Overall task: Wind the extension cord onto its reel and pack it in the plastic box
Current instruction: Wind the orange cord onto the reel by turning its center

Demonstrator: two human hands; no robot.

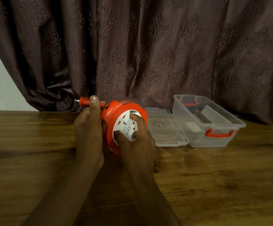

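Orange reel [116, 115] upright on surface [34, 144], left of open box [214, 139]. Left hand [88, 132] grips reel's side; right hand [132, 139] fingers curled in white hub. Plug [83, 101] sticks out behind reel. Risks, judged: plug jams at slot; reel tips under cranking.

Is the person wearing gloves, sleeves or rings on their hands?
No. The left hand and right hand are both bare, with no gloves, rings or watch showing. Both forearms are bare too, with no sleeves in view. Fingernails look short and plain.
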